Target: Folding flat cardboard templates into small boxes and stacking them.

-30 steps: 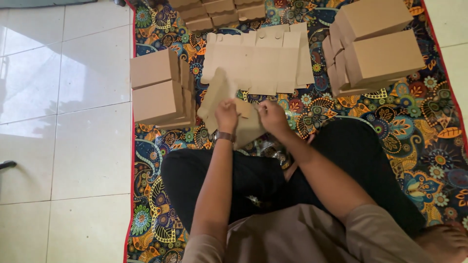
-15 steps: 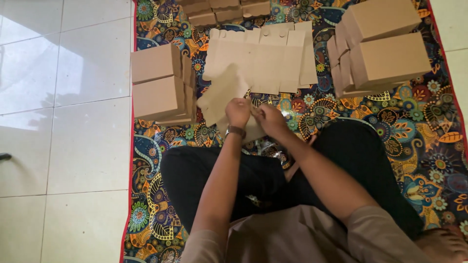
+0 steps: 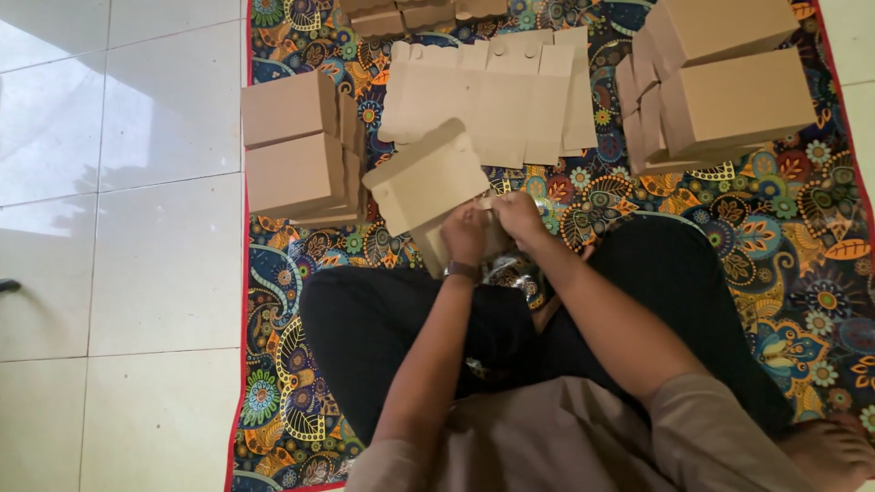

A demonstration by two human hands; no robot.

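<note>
Patterned mat [image 3: 784, 237]; hands [image 3: 492, 223] gripping tan cardboard box [image 3: 427, 182].

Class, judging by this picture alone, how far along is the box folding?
Done: folded cardboard boxes stacked at left and right. In hand: the left hand and right hand grip a half-folded box. Left: a pile of flat cardboard blanks on the patterned mat.

Cardboard box [image 3: 428, 182], plain brown, partly folded, broad panel tilted up and leftward, its lower edge pinched in my left hand [image 3: 465, 235] and right hand [image 3: 518, 217], above my crossed legs.
</note>
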